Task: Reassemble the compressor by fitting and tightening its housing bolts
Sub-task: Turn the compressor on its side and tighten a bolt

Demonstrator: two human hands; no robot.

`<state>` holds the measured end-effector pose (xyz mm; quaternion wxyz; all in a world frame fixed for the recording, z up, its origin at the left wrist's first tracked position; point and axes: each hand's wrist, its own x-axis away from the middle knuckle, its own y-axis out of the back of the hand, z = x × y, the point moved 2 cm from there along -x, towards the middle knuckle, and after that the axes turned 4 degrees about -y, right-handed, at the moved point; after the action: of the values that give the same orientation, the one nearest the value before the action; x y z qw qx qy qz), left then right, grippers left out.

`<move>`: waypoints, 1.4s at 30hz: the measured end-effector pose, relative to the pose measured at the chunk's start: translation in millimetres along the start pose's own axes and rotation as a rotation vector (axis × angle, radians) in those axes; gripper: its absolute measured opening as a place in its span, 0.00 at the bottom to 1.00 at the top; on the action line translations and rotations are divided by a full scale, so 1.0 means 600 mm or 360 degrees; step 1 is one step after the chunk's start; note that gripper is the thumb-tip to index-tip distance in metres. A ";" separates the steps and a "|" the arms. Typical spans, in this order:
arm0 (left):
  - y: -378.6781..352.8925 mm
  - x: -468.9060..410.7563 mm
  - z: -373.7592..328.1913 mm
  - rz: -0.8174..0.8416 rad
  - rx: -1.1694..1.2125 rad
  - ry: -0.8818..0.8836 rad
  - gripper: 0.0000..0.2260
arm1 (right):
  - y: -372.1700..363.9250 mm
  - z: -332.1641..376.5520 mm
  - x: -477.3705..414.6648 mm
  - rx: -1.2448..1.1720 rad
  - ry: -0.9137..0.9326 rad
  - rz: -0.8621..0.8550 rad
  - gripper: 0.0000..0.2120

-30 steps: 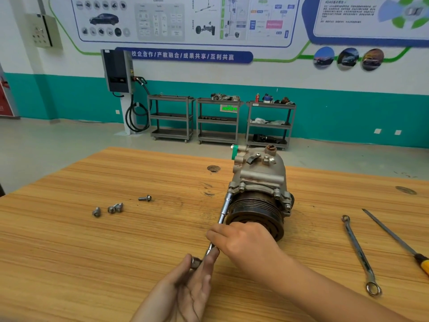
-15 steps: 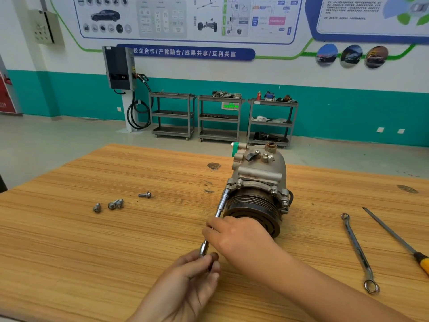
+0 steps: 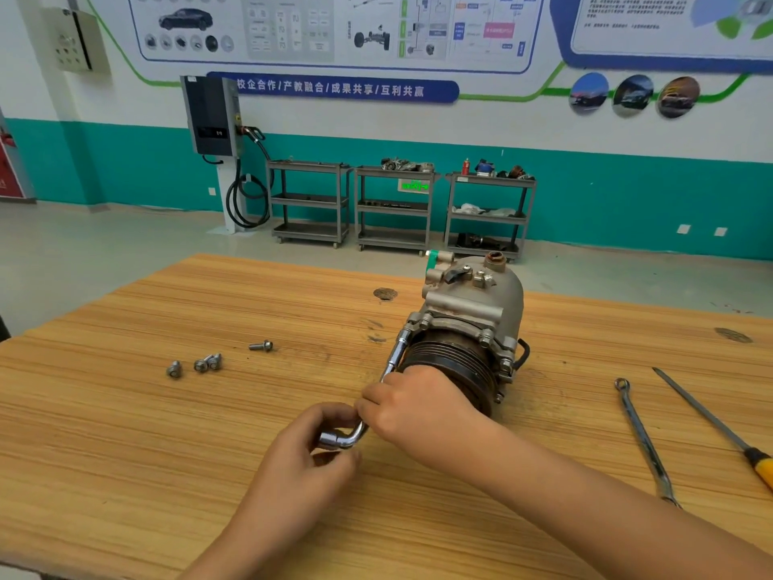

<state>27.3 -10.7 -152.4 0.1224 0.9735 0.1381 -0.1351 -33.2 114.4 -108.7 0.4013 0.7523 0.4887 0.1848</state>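
on the table [image 3: 125,454] the compressor [image 3: 472,311] lies unclamped, left hand [image 3: 301,458] gripping the bent end of the wrench [image 3: 393,357], right hand [image 3: 418,408] pinching its shaft; a hard turn might roll it, slipping the wrench off.

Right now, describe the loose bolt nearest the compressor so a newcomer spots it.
On the light wooden workbench, look left of the grey metal compressor. The lone silver bolt lies on its side nearest the compressor; the other three silver bolts sit grouped farther left.
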 end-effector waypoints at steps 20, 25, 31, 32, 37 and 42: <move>-0.013 0.007 0.020 -0.0022 -0.0171 -0.0051 0.21 | 0.002 -0.003 -0.025 0.0149 0.0023 -0.0101 0.17; -0.013 -0.002 0.013 0.0147 0.1678 0.1093 0.15 | -0.002 -0.011 -0.024 0.0042 -0.0039 -0.0059 0.06; -0.012 -0.018 0.015 0.0163 0.1206 0.0971 0.06 | 0.006 -0.011 -0.025 -0.0057 -0.0138 -0.0173 0.01; -0.009 -0.019 0.017 0.0166 0.0976 0.0838 0.04 | 0.010 -0.013 -0.027 -0.0065 -0.0143 -0.0206 0.01; 0.026 -0.038 0.020 0.0110 -0.0527 -0.0339 0.11 | -0.003 -0.020 -0.049 -0.0009 -0.0092 0.0001 0.13; 0.031 -0.042 0.038 -0.0084 -0.0270 -0.0232 0.14 | -0.006 -0.022 -0.060 -0.0049 -0.0043 0.0050 0.12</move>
<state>4.6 -40.2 -162.3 0.2107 0.9432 0.1653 -0.1966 -60.5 88.7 -99.0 0.4165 0.7561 0.4684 0.1884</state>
